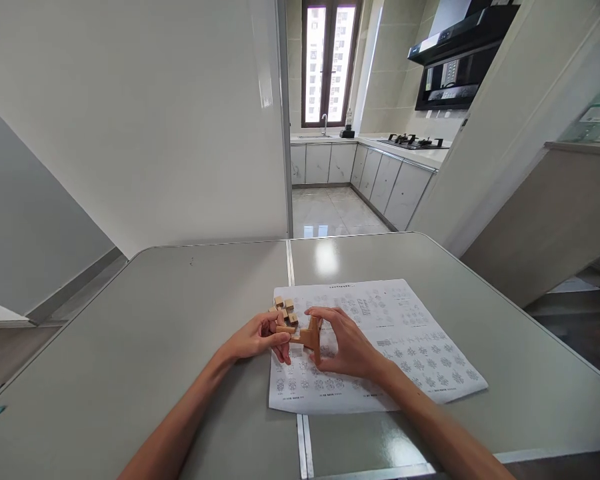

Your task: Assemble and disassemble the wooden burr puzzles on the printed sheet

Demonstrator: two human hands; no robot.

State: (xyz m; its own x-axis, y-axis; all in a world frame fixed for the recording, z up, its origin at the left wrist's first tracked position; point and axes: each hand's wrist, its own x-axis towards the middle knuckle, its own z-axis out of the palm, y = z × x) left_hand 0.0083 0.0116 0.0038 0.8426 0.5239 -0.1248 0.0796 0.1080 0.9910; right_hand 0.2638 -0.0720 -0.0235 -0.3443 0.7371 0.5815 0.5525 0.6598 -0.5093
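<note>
Grey glossy tabletop (pixel 205 287) was the work surface, split by a pale metal seam (pixel 304 443); it looked flat enough to brace forearms on, which would have steadied things. White paper sheet with rows of small printed diagrams (pixel 405 340) lay across the seam, under the hands; worth leaving flat and readable, not leaned on. Right hand (pixel 347 343): thumb and fingers spread wide but clamped on opposite ends of the upright slat of an orange-brown, cross-like wooden piece (pixel 310 337). That piece was off the table as far as I could judge, held above the sheet between both hands. Good anchor grip, so the sensible split was right hand still, left hand doing fine motion. Left hand (pixel 263 335): thumb and fingertips pinched together around a short, light-brown wooden stick (pixel 285 329) and by the piece's left-pointing arm. Couldn't tell whether stick and arm touched. Best practice there: light pinch, faces square, no twisting, back off if anything bound up. Small pale wooden cubes (pixel 289 307) sat clustered on the sheet's far left corner, just beyond the left fingers; knuckles needed to stay clear of them.
</note>
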